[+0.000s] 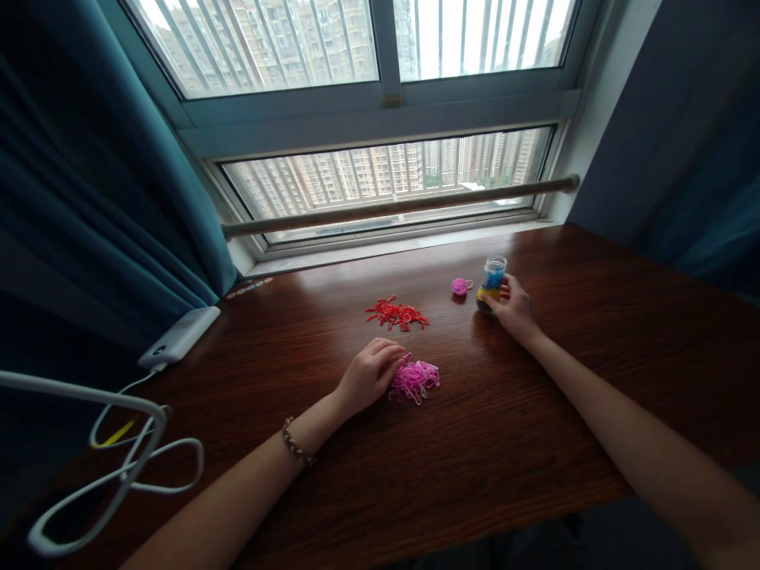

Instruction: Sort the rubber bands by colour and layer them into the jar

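My right hand (515,310) is wrapped around a small clear jar (495,264), which stands upright near the far side of the table. Blue, yellow and dark layers of small pieces show through its wall. Left of it lies a small pink lid (459,286) with a loop. My left hand (371,374) rests at the left edge of a pile of pink plastic pins (416,378), its fingers curled together and touching the pile. Whatever is between those fingertips is hidden. Beyond this hand is a pile of red plastic pins (397,314).
A wooden table (285,317) reaches the window sill. At the left are a white box-shaped device (180,336) with a cable and a bent white tube (89,385). A blue curtain (142,174) hangs beside the window, and a rail (404,207) crosses it.
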`<state>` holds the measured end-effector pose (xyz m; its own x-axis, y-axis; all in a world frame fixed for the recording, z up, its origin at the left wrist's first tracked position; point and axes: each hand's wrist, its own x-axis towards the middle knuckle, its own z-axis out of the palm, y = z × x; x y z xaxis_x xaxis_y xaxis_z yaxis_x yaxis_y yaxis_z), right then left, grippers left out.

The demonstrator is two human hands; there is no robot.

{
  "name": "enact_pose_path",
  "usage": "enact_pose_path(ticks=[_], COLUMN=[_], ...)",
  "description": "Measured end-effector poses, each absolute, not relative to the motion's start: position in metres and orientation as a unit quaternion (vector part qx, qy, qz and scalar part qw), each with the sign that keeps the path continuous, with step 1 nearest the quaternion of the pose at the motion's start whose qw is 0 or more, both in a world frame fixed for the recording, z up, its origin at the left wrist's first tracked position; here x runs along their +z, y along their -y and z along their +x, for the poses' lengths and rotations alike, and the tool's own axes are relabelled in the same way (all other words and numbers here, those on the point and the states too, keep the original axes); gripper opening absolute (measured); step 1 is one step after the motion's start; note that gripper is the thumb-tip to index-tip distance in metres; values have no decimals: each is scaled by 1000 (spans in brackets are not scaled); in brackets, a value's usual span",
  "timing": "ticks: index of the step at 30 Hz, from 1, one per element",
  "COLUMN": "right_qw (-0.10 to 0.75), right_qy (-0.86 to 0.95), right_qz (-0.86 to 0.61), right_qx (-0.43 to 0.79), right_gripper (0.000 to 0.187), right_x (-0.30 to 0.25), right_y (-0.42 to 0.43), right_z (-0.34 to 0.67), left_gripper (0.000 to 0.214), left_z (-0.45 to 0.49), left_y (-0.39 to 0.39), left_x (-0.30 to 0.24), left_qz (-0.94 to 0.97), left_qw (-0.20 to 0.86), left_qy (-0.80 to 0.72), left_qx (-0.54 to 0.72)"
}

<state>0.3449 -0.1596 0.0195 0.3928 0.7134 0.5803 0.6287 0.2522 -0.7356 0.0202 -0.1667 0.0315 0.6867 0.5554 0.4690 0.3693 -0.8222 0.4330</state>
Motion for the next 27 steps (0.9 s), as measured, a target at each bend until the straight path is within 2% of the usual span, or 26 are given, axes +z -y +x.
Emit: enact_pose_path(ticks=[4,7,9,13,18,21,24,27], right_qw=[603,590,571,560,578,539,483,457], right_qy=[589,640,671,715,703,727,745,756], right_qz=[-509,-423,-399,-387,-413,-405,-434,-455], right_qx=[175,252,253,158,-14,-133,-153,-108], right_gripper=[41,35,27,33,64,61,61,63], right_x=[36,43,46,53,59,61,62,64], right_y=[181,203,216,232,242,245,245,243], right_z=[300,258,235,213,221,229,231,230], left_gripper=[27,52,64,46,39,39,39,40], left_z=[21,28,36,44,42,40,39,38], left_y=[167,171,175,181,183,181,180,180], left_x=[32,36,38,39,39,38,36,34], left_qz=[896,879,869,875,854,834,830,828], left_qw=[129,100,90,89,70,55,45,33], left_qy=[-254,-284,-309,-319,-366,-397,-396,-387], left_qx=[340,369,376,352,362,378,390,404])
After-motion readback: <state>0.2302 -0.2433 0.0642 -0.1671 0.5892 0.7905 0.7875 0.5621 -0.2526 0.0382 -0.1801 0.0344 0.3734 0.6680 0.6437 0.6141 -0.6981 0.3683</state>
